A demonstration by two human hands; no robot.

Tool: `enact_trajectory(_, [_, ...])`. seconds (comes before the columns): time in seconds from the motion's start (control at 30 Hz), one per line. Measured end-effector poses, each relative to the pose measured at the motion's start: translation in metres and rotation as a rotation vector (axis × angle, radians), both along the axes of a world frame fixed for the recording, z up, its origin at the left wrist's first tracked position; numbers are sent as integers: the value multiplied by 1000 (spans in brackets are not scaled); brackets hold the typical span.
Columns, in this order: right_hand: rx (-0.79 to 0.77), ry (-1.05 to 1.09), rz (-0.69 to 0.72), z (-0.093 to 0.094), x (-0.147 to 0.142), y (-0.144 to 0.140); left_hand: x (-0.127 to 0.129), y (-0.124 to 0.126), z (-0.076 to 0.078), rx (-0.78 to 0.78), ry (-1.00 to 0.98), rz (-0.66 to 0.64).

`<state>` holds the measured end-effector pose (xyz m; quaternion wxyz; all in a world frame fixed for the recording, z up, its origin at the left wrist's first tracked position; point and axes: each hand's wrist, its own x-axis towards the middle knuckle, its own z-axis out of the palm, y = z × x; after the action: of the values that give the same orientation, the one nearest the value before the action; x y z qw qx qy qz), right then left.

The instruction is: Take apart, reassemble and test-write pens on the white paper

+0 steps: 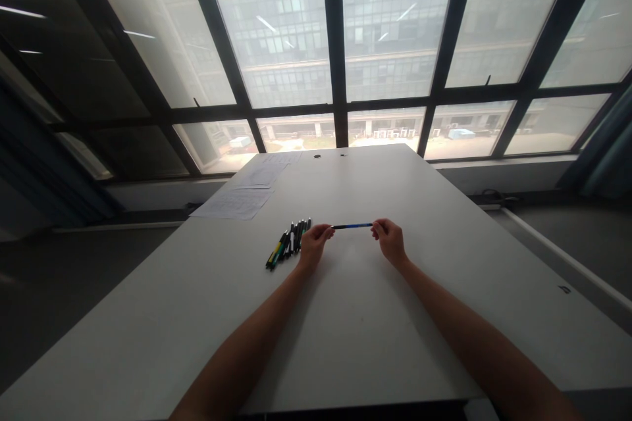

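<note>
Holding a blue-and-black pen [352,226] level between both hands, the person stands at the near edge of a white table [444,223]. The left hand [313,242] pinches one end of the pen with its fingertips; the right hand [390,239] pinches the other end in the same way. Both sets of fingers are closed on the pen, and the remaining fingers curl loosely under. The pen runs crosswise, just above the tabletop and apart from it, near the table's middle. An end-to-end grip of this kind leaves the barrel exposed along its length, which suits inspection or pulling the two halves apart; which of these applies cannot be told.

Just beside the left hand, on its outer side, a row of pens [289,244] lies flat on the table. They lie close together, roughly parallel, points away from the person. The grouping keeps them within short reach of the left hand.

Farther back and to the left, sheets of paper [237,202] lie flat near the table's edge, well apart from both hands. Large windows [395,26] stand beyond the table's far end.
</note>
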<state>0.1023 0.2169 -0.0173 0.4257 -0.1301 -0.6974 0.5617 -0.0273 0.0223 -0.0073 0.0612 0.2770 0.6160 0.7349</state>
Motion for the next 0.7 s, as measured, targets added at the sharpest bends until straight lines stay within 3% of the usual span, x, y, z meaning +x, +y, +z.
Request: enact_trajectory(0.7, [35, -24, -16, 4, 2, -2, -1, 0, -1, -10, -4, -3])
